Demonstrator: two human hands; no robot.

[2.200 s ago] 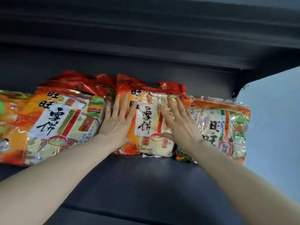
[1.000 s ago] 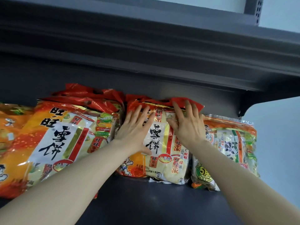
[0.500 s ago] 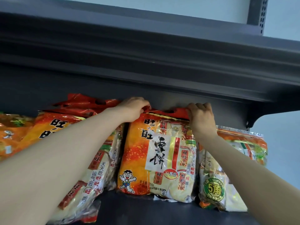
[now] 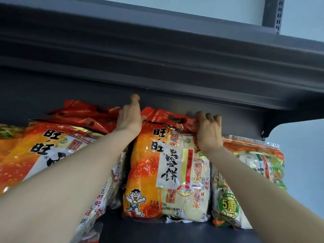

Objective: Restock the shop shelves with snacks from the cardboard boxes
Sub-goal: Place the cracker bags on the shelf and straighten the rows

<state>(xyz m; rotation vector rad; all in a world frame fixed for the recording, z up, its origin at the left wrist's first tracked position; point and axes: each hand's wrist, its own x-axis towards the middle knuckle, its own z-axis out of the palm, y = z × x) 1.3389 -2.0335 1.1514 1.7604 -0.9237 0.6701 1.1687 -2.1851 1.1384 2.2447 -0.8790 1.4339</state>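
Evidently, left hand (image 4: 130, 120) and right hand (image 4: 208, 131) are pinching top corners of the glossy orange-and-red plastic snack bag (image 4: 157, 172), standing it upright, label forward.

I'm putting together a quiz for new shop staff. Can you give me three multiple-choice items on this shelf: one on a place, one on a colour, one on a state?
1. Where does the green-badge bag stand relative to the middle rice cracker bag?
A on its left; B on its right; C on top of it.
2. What colour is the middle bag's top strip?
A blue; B red; C white.
3. What is the right hand doing?
A gripping the top strip; B resting flat on the bag's front; C hanging free.

Key:
1 B, it stands against the middle bag's right side.
2 B, the strip with the handle hole is red.
3 A, its fingers curl over the strip's right end.
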